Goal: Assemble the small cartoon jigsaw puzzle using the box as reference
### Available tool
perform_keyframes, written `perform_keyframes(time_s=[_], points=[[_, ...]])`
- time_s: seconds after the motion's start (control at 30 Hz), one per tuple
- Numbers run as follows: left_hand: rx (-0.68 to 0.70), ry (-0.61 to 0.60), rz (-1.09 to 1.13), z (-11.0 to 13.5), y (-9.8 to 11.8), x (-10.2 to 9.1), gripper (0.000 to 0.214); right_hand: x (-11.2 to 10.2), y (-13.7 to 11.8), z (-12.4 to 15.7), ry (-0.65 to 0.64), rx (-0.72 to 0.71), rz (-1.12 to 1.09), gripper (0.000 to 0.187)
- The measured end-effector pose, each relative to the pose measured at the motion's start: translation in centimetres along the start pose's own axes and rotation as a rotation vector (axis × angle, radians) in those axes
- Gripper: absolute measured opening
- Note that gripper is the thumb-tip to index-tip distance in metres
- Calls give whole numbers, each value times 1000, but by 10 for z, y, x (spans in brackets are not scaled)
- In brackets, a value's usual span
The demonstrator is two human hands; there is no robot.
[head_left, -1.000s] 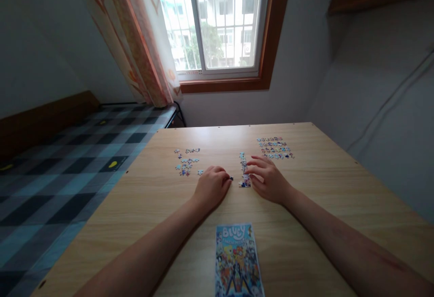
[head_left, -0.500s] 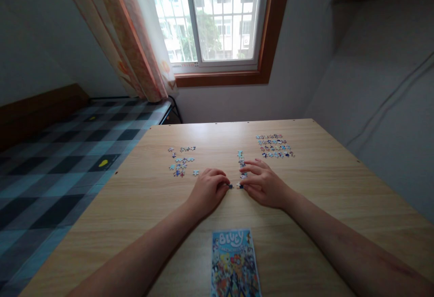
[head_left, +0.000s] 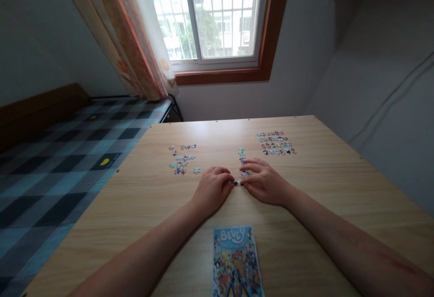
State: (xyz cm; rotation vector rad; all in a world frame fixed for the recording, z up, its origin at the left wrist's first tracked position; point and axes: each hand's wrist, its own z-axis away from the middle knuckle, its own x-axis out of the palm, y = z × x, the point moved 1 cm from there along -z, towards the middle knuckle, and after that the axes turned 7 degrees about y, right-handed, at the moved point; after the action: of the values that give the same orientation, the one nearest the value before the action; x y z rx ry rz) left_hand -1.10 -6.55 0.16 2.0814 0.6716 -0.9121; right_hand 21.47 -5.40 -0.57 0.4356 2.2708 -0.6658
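- One small dark puzzle piece (head_left: 235, 183) sat at the fingertips of the left hand (head_left: 213, 187), just left of the near end of a narrow column of pieces (head_left: 241, 156). Whether the two touched could not be told at this scale.
- The column's long axis ran from near to far, so the dark piece lay to its side, not in line with it.
- The left hand had a narrow grip, thumb and forefinger pinched on that piece; it was the nearer hand to it, coming in from the left.
- The right hand (head_left: 266, 181) lay along the column's right side, fingers parted and tips at its edge, the thumb low by the near end. Whether its grip pinched anything could not be told.
- Left of the left hand lay a lone pale blue piece (head_left: 197, 170), and farther left a scattered group of pieces (head_left: 183, 157).
- Beyond the right hand, on the far right, four rows of pieces (head_left: 278, 151) ran left to right.
- Near, between the forearms, a picture sheet marked "Bluey" (head_left: 237, 261) lay flat on the desk (head_left: 325, 161).
- Past the desk's left edge stood a bed with a checked cover (head_left: 68, 166).
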Motion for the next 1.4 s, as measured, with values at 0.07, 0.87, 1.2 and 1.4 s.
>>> perform_keyframes(time_s=[0.07, 0.87, 1.2, 1.4], points=[[14, 9, 3, 0, 0, 0, 9, 0, 0, 0, 1, -1, -2, 18], [90, -55, -58, 1, 6, -5, 18, 1, -1, 0, 14, -19, -25, 19], [61, 66, 75, 1, 3, -6, 21, -1, 4, -1, 147, 3, -34, 18], [21, 173, 36, -1, -3, -15, 20, -3, 8, -3, 282, 67, -62, 16]])
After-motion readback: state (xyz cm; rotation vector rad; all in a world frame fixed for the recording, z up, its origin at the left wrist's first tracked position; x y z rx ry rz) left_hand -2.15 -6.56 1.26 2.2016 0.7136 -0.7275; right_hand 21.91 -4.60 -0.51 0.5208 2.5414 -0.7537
